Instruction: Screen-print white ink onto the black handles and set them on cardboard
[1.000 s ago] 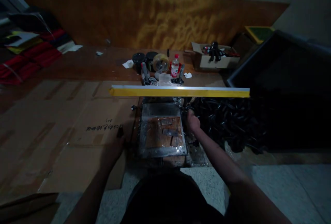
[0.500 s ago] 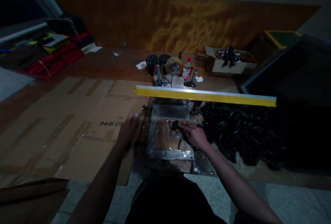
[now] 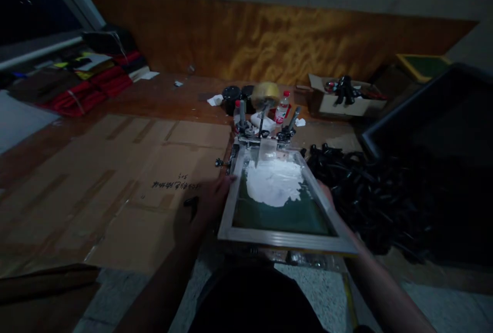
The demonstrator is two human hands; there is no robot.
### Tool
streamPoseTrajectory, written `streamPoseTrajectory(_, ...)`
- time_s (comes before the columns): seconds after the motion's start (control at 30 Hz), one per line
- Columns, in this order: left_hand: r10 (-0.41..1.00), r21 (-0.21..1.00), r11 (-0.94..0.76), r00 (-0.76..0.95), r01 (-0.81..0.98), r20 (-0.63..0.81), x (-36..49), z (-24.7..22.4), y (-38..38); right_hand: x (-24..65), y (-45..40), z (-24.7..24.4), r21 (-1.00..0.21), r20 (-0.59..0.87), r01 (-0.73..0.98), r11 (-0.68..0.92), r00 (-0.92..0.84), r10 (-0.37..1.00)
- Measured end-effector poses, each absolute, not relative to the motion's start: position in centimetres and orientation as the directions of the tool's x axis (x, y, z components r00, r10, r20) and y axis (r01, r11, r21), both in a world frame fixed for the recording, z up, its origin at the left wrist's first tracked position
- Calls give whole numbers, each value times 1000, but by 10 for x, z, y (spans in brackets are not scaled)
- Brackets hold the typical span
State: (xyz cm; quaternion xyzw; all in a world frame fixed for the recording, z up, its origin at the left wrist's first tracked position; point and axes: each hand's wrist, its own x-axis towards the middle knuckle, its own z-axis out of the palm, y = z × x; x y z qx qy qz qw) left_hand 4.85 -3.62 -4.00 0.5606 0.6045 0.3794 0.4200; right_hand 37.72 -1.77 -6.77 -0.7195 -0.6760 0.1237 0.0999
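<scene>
A silk-screen frame (image 3: pixel 283 238) with a pale metal rim lies tilted over the work base in front of me. Its green mesh (image 3: pixel 285 220) carries a wide patch of white ink (image 3: pixel 274 184), and a pale squeegee blade (image 3: pixel 267 149) stands at the ink's far edge. My left hand (image 3: pixel 210 199) is beside the frame's left rim, dark and smeared, so its grip is unclear. Close to that hand is a small black piece (image 3: pixel 191 206); whether it is held I cannot tell. My right hand (image 3: pixel 326 192) is at the right rim, its fingers hidden by the frame.
Flattened cardboard (image 3: pixel 131 189) covers the left side. On the right lies a heap of black pieces (image 3: pixel 370 194) beside a large dark box. Behind the frame stand a clamp post (image 3: pixel 295 116), a red-capped bottle (image 3: pixel 283 107) and black jars (image 3: pixel 231 99). A small carton (image 3: pixel 348 103) stands farther right.
The screen frame has swung down from its raised, edge-on position and now covers the base. My right hand has moved from the base to the right rim; my left hand has moved slightly right.
</scene>
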Motion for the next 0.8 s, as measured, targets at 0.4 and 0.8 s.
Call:
streamPoseTrajectory(0.4,970,891,219,9,397,-243,57,-132,-47,276,30,-45,-151,-156,936,319,-341,927)
streamPoseTrajectory(0.8,966,917,249,-9,312,-259,59,-129,-50,298,-21,-55,-192,-80,792,579,-601,795)
